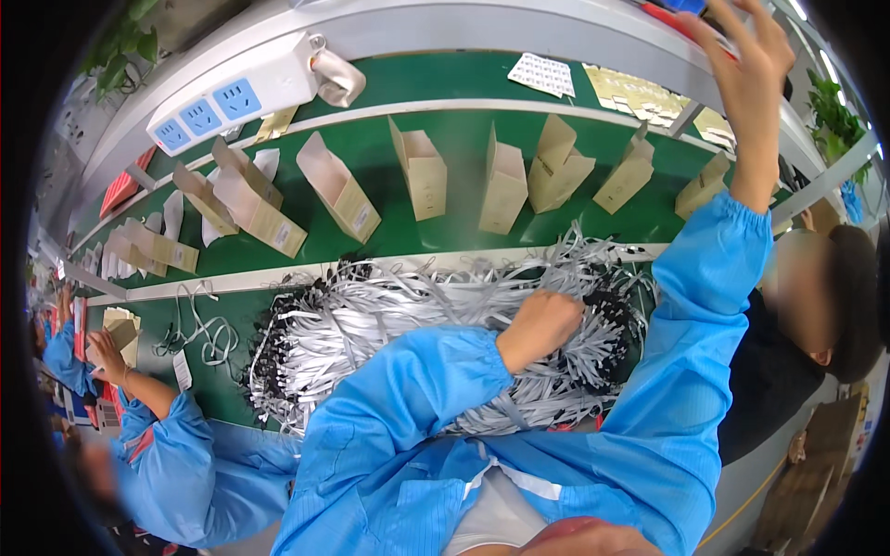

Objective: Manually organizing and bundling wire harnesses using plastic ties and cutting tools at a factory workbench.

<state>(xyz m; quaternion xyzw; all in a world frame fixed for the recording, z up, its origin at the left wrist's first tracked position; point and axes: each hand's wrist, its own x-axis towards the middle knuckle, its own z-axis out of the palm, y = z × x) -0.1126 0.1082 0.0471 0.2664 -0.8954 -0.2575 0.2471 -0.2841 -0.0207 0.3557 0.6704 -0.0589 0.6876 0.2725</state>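
Note:
My left hand (542, 324) is closed in a loose fist over the right part of a big heap of flat grey-white cords with black ends (389, 320). Whatever its fingers may hold is hidden. Raised high at the far right, my right hand (749, 56) has its fingers apart, at the edge of the upper shelf (445, 28). Beside those fingers lies a red thing (681, 26), with a blue thing (684, 5) behind it; both are cut off by the picture's edge. A row of open tan cardboard boxes (423, 185) stands behind the heap.
A white power strip (236, 93) with blue sockets hangs at the shelf, upper left. Sticker sheets (542, 74) lie at the back. A co-worker in blue (199, 473) handles a small box (122, 334) on my left; another person in black (769, 380) is at my right. Loose cords (209, 334) lie left of the heap.

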